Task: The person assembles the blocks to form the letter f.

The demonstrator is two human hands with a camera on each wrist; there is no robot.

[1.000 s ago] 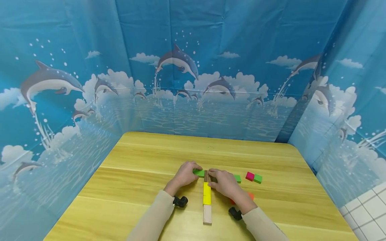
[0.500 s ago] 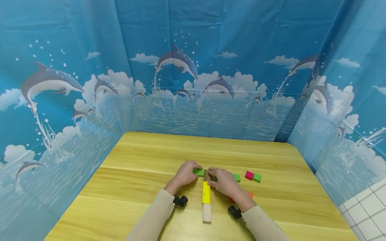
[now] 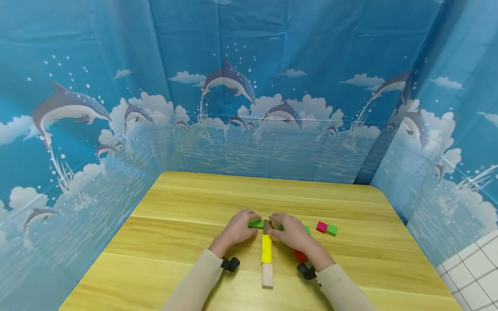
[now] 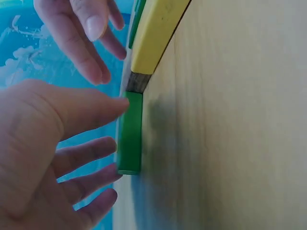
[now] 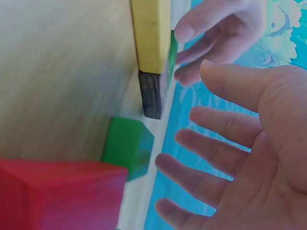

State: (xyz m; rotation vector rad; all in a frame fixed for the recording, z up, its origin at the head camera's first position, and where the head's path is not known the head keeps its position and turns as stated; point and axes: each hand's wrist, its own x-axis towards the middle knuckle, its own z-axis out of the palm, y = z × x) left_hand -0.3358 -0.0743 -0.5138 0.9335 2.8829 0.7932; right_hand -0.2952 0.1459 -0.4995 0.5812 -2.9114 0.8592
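A yellow block (image 3: 266, 249) lies in a line between a pale wooden block (image 3: 267, 275) and a dark brown block (image 3: 267, 226). Against the brown block's left side is a green block (image 4: 130, 134). My left hand (image 3: 238, 226) holds this green block, thumb on the near side and fingers on the far side. My right hand (image 3: 292, 232) hovers with spread fingers right of the brown block, nothing in its grip. Another green block (image 5: 127, 146) sits near the brown one, partly hidden by that hand in the head view.
Beneath my right wrist is a red block (image 3: 301, 256). Further right, a pink block (image 3: 321, 227) touches a small green block (image 3: 332, 230). Part of one more green block (image 3: 307, 229) shows behind my right hand. A dolphin-print curtain (image 3: 233, 142) surrounds the wooden table (image 3: 186, 203).
My right hand has drawn its fingers away from the brown block and spread them, shifting slightly right. My left hand stays around the green block.
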